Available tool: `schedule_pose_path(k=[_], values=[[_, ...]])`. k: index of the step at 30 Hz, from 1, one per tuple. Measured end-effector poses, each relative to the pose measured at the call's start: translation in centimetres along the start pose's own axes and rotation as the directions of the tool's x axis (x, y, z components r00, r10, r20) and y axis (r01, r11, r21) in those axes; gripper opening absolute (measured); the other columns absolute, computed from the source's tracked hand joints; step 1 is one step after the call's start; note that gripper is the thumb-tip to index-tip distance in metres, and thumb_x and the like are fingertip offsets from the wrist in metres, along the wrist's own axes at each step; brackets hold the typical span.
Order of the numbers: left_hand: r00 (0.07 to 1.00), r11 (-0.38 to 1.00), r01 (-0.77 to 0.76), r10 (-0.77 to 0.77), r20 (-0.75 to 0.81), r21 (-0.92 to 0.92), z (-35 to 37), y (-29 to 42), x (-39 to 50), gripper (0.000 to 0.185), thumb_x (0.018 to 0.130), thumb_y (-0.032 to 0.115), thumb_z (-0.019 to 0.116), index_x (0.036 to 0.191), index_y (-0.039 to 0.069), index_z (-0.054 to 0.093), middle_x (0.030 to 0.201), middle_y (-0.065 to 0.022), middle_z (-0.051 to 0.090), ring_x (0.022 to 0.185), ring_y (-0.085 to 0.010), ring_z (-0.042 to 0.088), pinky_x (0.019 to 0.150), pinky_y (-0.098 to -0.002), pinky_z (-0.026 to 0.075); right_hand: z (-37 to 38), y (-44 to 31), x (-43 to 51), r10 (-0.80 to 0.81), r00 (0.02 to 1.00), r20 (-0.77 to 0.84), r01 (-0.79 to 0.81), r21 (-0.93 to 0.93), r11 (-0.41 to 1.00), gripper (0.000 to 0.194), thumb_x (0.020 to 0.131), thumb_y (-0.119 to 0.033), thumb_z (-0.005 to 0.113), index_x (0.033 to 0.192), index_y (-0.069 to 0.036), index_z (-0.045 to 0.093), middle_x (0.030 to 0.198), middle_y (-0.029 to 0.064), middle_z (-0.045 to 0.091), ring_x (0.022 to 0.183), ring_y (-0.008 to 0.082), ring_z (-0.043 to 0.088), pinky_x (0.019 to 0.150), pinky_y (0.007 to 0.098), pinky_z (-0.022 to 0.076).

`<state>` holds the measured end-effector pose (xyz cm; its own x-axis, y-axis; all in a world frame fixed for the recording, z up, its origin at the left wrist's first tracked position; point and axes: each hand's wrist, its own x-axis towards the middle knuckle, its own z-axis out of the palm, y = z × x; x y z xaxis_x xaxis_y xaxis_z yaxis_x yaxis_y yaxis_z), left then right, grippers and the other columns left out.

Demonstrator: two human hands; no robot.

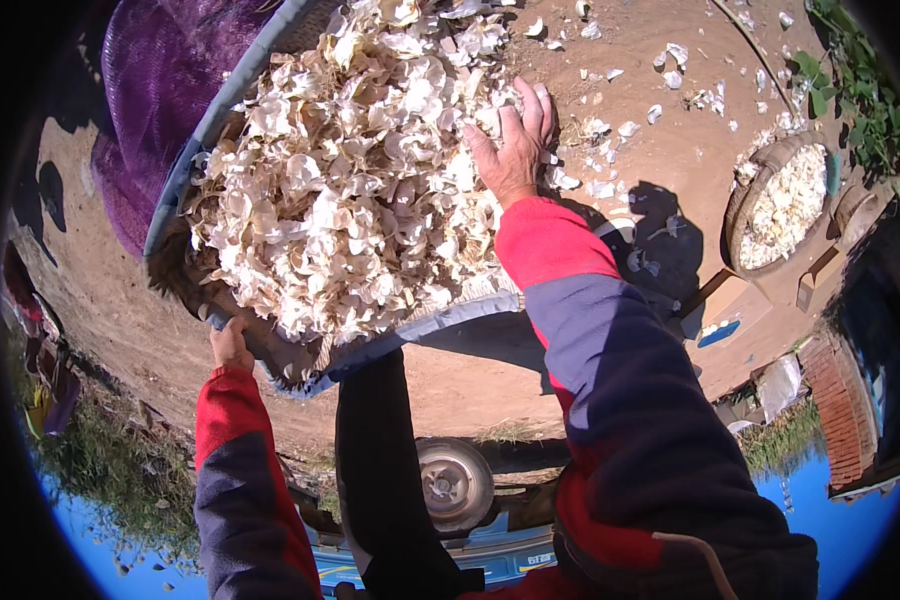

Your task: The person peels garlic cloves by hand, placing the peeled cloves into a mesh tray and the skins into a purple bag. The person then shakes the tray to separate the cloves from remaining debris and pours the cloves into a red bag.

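Note:
A wide woven winnowing basket with a blue-grey bound rim holds a large heap of dry, papery garlic skins. My left hand grips the basket's rim at the lower left corner. At the right side of the heap rests my right hand, its thumb and fingers apart on the skins. Its fingertips are partly lost among the skins, but I see nothing gripped there. Loose skins lie on the dirt just beyond that hand.
A purple woven mesh sack lies along the basket's left side. To the right stand a round basket of pale garlic pieces and an open cardboard box. Green plants edge the ground; a vehicle wheel shows low in view.

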<state>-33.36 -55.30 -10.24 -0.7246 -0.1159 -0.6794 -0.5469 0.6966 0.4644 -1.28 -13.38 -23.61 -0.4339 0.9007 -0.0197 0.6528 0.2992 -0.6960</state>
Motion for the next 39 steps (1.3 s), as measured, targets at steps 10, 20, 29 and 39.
schedule_pose_path(k=[10,20,29,39], values=[[0.999,1.000,0.022,-0.021,0.029,-0.016,0.3,-0.6,0.4,0.017,0.068,-0.002,0.058,0.075,0.011,0.050,0.069,0.0035,0.050,0.061,-0.0107,0.049,0.056,-0.0269,0.041,5.5,-14.3,-9.6,0.158,0.540,0.827,-0.154,-0.088,0.984,0.027,0.069,-0.015,0.067,0.088,0.004,0.067,0.109,0.0294,0.058,0.111,0.0436,0.053,0.097,0.0446,0.0410],[1.000,0.999,-0.023,0.024,0.021,-0.032,-0.1,-2.4,1.6,0.018,0.069,-0.002,0.058,0.082,0.009,0.054,0.071,0.0025,0.050,0.061,-0.0124,0.048,0.057,-0.0280,0.040,-5.7,-8.5,10.8,-0.175,0.826,0.536,0.134,0.116,0.984,0.020,0.081,-0.022,0.062,0.092,-0.005,0.064,0.093,0.0194,0.063,0.090,0.0349,0.062,0.078,0.0418,0.0490],[0.997,0.999,-0.004,0.001,-0.071,-0.039,-1.5,-1.8,0.3,0.018,0.069,-0.004,0.056,0.080,0.010,0.053,0.070,0.0039,0.050,0.062,-0.0103,0.047,0.058,-0.0263,0.038,4.0,-3.4,21.9,-0.398,0.916,0.050,0.401,-0.107,0.910,0.040,0.083,-0.021,0.066,0.117,-0.004,0.055,0.112,0.0173,0.056,0.117,0.0340,0.048,0.099,0.0438,0.0380],[0.996,0.999,0.054,-0.054,-0.074,-0.010,-1.4,-1.4,0.5,0.020,0.067,-0.003,0.056,0.084,0.007,0.054,0.072,0.0012,0.051,0.064,-0.0136,0.049,0.059,-0.0287,0.041,-7.2,1.6,10.6,-0.356,0.910,0.211,0.377,-0.069,0.924,0.059,0.077,-0.026,0.074,0.133,-0.021,0.053,0.139,0.0124,0.043,0.130,0.0346,0.037,0.108,0.0445,0.0305]])
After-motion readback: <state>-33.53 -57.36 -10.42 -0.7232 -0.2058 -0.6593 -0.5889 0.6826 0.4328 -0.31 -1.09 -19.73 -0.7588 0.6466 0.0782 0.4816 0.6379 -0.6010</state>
